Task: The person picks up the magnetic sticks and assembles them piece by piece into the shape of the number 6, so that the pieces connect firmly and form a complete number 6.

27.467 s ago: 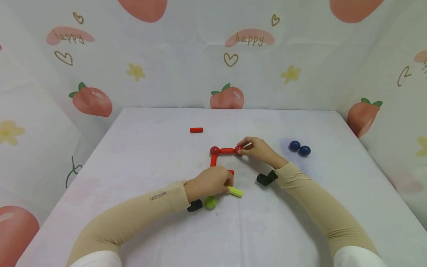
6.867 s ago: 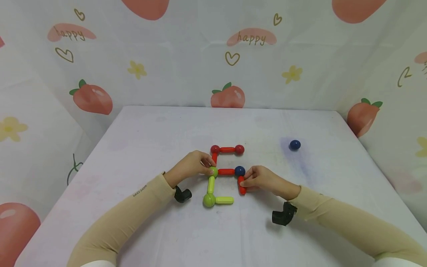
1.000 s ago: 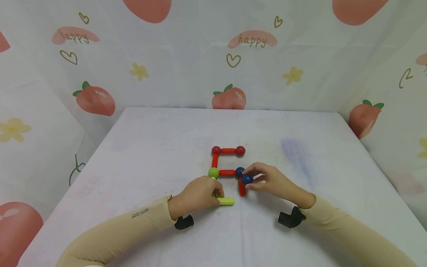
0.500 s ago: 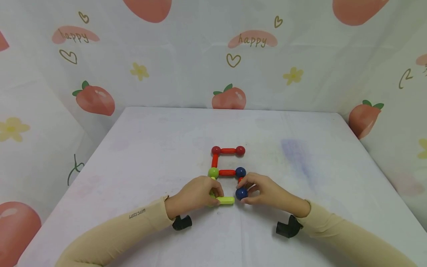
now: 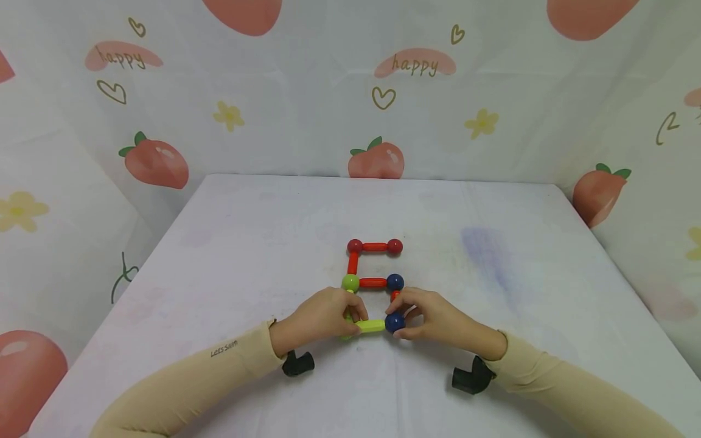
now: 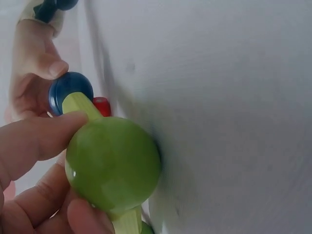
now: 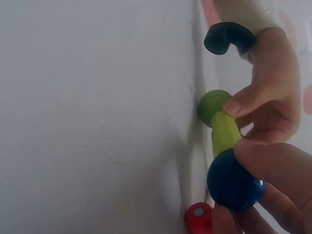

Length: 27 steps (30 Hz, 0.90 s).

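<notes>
My left hand (image 5: 323,316) pinches a green ball (image 6: 117,163) where it meets a yellow-green magnetic rod (image 5: 373,326); in the head view the fingers mostly cover that ball. At the rod's other end is a dark blue ball (image 5: 395,322), pinched between thumb and fingers of my right hand (image 5: 438,316) and touching the rod. A red rod (image 5: 395,295) runs down from the upper blue ball (image 5: 395,282), partly behind my right fingers. Its free end (image 7: 199,214) shows a silver disc near the held ball. Another green ball (image 5: 350,283) sits just above my left hand.
Farther back, two red balls (image 5: 394,246) are joined by a red rod (image 5: 375,247). A second red rod (image 5: 353,264) links them to the upper green ball, and a third (image 5: 373,283) reaches the upper blue ball. All lie on a white cloth-covered table (image 5: 263,243).
Over the last second my right hand has brought the blue ball down and slightly left onto the yellow-green rod's end. Earlier, that ball lay at the right. My left hand has barely moved this second.
</notes>
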Each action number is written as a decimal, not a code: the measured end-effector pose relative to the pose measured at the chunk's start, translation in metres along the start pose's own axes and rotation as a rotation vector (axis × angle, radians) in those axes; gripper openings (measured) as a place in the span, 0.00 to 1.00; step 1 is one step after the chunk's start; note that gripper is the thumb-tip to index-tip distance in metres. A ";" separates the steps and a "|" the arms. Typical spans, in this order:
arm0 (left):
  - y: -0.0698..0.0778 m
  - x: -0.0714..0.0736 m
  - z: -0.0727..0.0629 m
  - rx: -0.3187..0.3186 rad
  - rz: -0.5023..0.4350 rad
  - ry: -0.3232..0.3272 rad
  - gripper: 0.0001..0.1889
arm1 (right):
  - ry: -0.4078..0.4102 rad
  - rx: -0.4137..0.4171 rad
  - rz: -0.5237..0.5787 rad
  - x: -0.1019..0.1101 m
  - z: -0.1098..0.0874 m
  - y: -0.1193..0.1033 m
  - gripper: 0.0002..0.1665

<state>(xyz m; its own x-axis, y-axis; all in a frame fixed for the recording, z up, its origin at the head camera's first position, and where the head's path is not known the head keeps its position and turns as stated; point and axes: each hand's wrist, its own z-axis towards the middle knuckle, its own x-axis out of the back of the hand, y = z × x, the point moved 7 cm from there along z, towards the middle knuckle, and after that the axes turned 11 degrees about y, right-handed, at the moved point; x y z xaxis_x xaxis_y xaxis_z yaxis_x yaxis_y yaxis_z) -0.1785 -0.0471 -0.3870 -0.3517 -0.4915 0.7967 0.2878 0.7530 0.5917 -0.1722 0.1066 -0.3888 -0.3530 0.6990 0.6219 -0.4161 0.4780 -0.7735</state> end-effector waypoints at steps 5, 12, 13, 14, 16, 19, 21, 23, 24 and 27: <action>0.002 -0.002 0.001 -0.015 0.038 0.009 0.10 | -0.001 -0.007 -0.001 0.000 0.000 -0.001 0.19; 0.005 0.000 0.000 -0.021 0.054 0.020 0.10 | 0.010 -0.029 0.026 0.006 0.001 0.000 0.20; 0.005 0.000 0.000 -0.024 0.053 0.021 0.10 | 0.023 -0.044 0.032 0.009 0.001 0.001 0.20; 0.005 -0.001 0.000 -0.026 0.051 0.020 0.10 | 0.036 -0.065 0.036 0.012 0.002 0.002 0.20; 0.005 -0.001 0.001 -0.029 0.048 0.020 0.10 | 0.066 -0.120 0.020 0.020 0.004 0.007 0.18; 0.004 -0.001 0.001 -0.028 0.045 0.020 0.11 | 0.065 -0.255 -0.009 0.026 0.006 0.018 0.16; 0.004 -0.001 0.001 -0.025 0.042 0.020 0.11 | 0.026 -0.344 0.010 0.025 0.007 0.026 0.16; 0.004 -0.001 0.001 -0.021 0.040 0.019 0.11 | -0.013 -0.433 0.054 0.021 0.007 0.034 0.17; 0.004 -0.001 0.001 -0.020 0.039 0.018 0.11 | -0.027 -0.468 0.075 0.019 0.008 0.037 0.18; 0.004 -0.001 0.001 -0.020 0.037 0.017 0.11 | -0.046 -0.559 0.112 0.015 0.010 0.043 0.19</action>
<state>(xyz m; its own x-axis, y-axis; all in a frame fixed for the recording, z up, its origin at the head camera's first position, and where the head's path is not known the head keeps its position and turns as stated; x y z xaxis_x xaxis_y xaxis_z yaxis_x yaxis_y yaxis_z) -0.1776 -0.0433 -0.3860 -0.3250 -0.4713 0.8199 0.3183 0.7619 0.5641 -0.2036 0.1323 -0.4119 -0.4107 0.7439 0.5272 0.1282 0.6196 -0.7744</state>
